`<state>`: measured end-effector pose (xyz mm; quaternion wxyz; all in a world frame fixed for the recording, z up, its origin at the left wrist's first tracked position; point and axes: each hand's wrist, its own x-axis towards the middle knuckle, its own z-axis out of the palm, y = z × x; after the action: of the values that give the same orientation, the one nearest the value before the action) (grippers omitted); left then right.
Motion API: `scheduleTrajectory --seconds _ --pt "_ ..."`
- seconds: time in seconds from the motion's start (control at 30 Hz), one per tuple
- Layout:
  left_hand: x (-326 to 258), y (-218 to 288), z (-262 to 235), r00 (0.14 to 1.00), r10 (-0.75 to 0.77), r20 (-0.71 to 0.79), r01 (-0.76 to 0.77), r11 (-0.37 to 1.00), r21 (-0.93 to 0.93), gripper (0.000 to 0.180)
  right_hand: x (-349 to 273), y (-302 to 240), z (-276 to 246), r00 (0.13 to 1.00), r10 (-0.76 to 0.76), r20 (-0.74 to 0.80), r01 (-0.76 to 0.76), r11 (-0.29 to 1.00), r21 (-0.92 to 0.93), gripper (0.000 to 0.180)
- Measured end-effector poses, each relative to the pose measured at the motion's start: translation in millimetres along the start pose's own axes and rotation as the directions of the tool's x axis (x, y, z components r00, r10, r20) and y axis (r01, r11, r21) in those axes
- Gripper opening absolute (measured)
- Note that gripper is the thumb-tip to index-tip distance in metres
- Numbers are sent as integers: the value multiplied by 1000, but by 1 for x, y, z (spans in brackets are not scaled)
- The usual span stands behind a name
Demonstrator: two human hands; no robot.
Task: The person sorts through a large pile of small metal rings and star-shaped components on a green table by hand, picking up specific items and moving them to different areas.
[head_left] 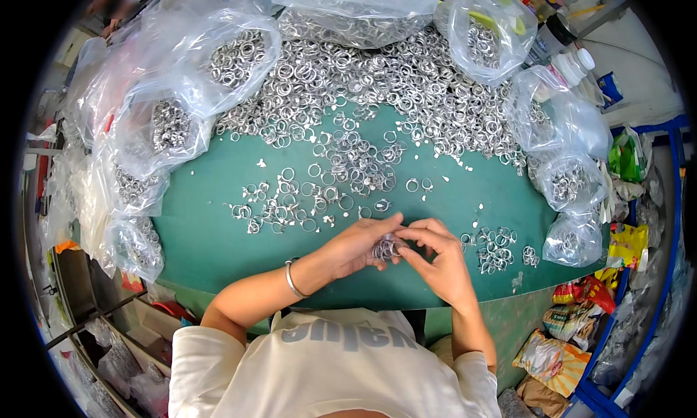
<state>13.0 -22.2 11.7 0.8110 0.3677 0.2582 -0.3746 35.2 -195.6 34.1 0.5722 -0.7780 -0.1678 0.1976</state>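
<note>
One word in large grey letters runs across the chest of the pale shirt [312, 378], upside down in the view. Print on the yellow packet [627, 245] and orange-and-white bag [552, 362] is too small to read.

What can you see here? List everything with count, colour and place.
table: one, green, centre
rings: beyond counting, silver, spread on the table
bags: several, clear, around the table's edges
small pieces: many, white, scattered among the rings
bottles: several, mixed colours, upper right
packets: several, mixed colours, right side
shelf frame: one, blue, far right
bracelet: one, silver, left wrist
shirt: one, cream, lower centre
left hand: one, bare, holding rings
right hand: one, bare, at the held rings
</note>
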Motion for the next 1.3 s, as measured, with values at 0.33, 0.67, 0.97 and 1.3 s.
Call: scheduleTrajectory --seconds 0.33,0.67,0.97,1.3 --pt "7 34 -35 640 768 32 -441 333 833 17 104 23 15 894 -448 -9 313 639 -702 33" --pt "17 66 -49 519 800 301 -86 -301 950 15 87 21 -8 983 -180 -28 132 806 -577 17" --pt "-29 23 -56 616 715 331 -280 -195 940 13 92 18 -5 962 -253 -105 96 671 -735 17" --pt "17 63 -37 443 860 252 -189 -186 964 15 95 8 11 944 -316 -95 96 540 -836 17"
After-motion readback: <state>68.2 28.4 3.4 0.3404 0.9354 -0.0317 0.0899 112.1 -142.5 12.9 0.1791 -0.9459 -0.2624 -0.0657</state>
